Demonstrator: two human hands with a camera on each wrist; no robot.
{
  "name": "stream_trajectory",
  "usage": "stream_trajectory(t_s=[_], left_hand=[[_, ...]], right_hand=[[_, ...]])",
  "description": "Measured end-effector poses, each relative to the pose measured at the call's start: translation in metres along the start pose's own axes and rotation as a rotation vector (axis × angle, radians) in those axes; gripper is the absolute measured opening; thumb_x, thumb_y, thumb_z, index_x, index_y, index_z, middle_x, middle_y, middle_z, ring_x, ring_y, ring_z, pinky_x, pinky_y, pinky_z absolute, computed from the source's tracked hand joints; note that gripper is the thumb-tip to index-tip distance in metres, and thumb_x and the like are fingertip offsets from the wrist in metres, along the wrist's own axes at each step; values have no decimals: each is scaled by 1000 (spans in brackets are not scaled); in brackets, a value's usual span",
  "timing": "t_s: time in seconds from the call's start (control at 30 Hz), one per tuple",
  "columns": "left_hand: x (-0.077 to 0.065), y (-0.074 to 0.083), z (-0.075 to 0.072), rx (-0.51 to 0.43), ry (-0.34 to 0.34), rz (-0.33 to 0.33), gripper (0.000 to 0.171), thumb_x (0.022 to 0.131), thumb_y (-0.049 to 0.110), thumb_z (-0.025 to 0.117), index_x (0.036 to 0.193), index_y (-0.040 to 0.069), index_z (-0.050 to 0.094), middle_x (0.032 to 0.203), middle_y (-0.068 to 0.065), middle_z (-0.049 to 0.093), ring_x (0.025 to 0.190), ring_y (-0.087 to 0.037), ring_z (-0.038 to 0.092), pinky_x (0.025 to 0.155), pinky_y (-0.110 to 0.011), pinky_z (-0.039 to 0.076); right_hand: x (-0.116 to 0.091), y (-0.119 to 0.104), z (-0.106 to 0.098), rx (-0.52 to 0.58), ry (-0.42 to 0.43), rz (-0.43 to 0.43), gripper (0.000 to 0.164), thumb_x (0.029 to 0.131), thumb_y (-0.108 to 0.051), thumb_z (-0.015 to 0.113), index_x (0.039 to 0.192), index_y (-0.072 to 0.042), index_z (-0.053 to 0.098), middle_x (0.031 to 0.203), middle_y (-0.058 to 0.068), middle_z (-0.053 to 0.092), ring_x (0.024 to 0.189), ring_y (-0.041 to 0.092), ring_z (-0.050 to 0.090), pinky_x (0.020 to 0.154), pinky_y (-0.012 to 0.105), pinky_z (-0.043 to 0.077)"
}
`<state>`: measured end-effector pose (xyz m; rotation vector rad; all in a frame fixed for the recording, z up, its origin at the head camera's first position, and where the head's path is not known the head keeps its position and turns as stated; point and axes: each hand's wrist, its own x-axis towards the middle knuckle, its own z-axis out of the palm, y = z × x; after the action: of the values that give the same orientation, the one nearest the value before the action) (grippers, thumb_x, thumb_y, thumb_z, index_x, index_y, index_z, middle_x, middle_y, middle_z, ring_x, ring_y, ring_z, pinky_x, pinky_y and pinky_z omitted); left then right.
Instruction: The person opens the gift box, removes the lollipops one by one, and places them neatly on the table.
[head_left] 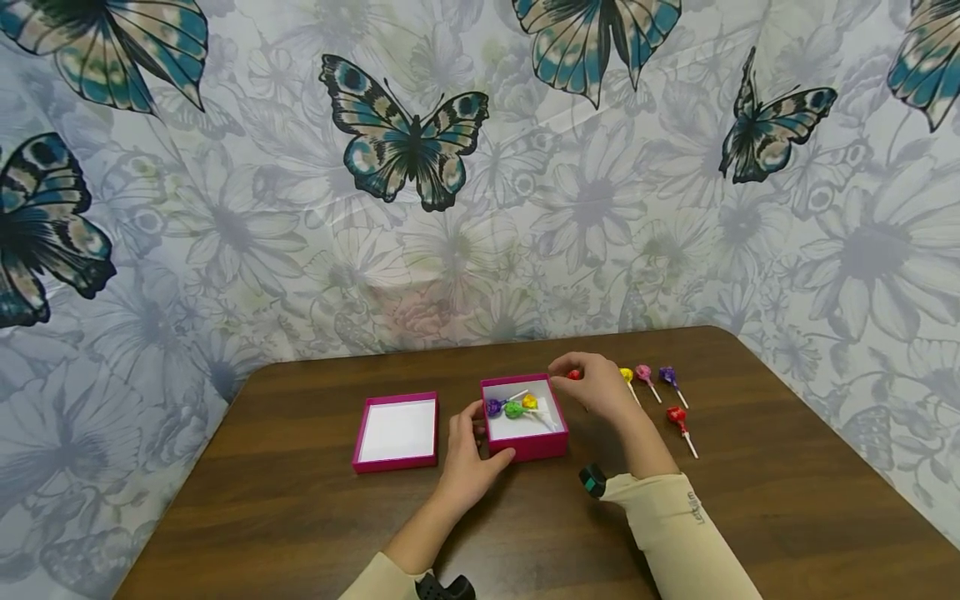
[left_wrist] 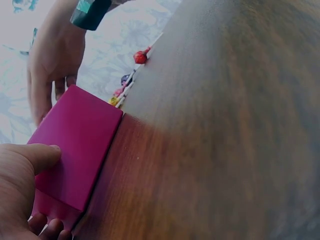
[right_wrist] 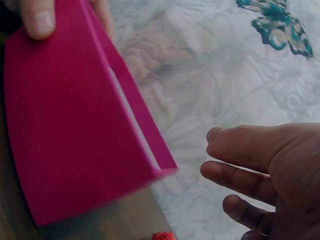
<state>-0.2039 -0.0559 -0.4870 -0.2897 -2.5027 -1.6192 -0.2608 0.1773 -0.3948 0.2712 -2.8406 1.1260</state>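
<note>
An open pink box (head_left: 531, 448) with a white inside stands on the table. In it lie a purple lollipop (head_left: 493, 407), a green lollipop (head_left: 514, 410) and a yellow lollipop (head_left: 529, 402). My left hand (head_left: 467, 458) grips the box at its near left corner, thumb on the front wall (left_wrist: 75, 150) and fingers around the left side. Over the box's far right corner, my right hand (head_left: 596, 387) has its fingers extended and apart in the right wrist view, holding nothing. A red lollipop (head_left: 573, 375) shows just by its fingertips, its stick mostly hidden.
Left of the box lies a pink lid (head_left: 396, 429), white inside facing up. To the right of my right hand are a yellow lollipop (head_left: 627, 375), a pink lollipop (head_left: 643, 373), a purple lollipop (head_left: 668, 377) and another red lollipop (head_left: 677, 416). A butterfly-print cloth hangs behind the wooden table (head_left: 300, 500).
</note>
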Motion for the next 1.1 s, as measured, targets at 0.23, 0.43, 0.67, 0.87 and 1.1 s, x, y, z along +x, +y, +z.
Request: stream_trajectory(t_s=[0.23, 0.43, 0.67, 0.87, 1.1], left_hand=[[1, 1, -1, -15, -8, -7, 84, 81, 21, 82, 148, 14, 33, 137, -13, 40, 118, -22, 48, 99, -39, 46], [1, 1, -1, -5, -9, -6, 84, 81, 20, 82, 148, 13, 33, 137, -13, 39, 118, -22, 48, 98, -38, 47], [-1, -1, 0, -17, -16, 2, 84, 81, 20, 82, 148, 13, 32, 136, -13, 39, 117, -21, 48, 98, -35, 46], [-2, -1, -1, -16, -27, -1, 83, 83, 21, 81, 149, 13, 31, 138, -12, 38, 119, -21, 47, 99, -35, 46], [-1, 1, -2, -20, -21, -9, 83, 83, 20, 81, 149, 14, 31, 138, -13, 39, 119, -22, 50, 100, -37, 46]], right_hand=[[5, -8, 17, -11, -1, -67, 22, 92, -26, 72, 110, -14, 74, 102, 3, 73, 78, 19, 55, 65, 29, 45], [7, -9, 32, -36, -5, -106, 17, 91, -23, 73, 106, -15, 76, 92, -1, 71, 75, 17, 50, 62, 29, 40], [7, -10, 49, -74, -21, -157, 14, 89, -24, 76, 101, -18, 78, 92, -5, 75, 81, 15, 52, 69, 30, 41], [10, -14, 62, -165, -32, -119, 15, 85, -27, 79, 99, -23, 78, 92, -7, 75, 84, 14, 53, 69, 31, 44], [12, -20, 68, -305, -81, -139, 25, 81, -28, 83, 105, -21, 78, 97, -3, 76, 92, 18, 56, 82, 37, 51]])
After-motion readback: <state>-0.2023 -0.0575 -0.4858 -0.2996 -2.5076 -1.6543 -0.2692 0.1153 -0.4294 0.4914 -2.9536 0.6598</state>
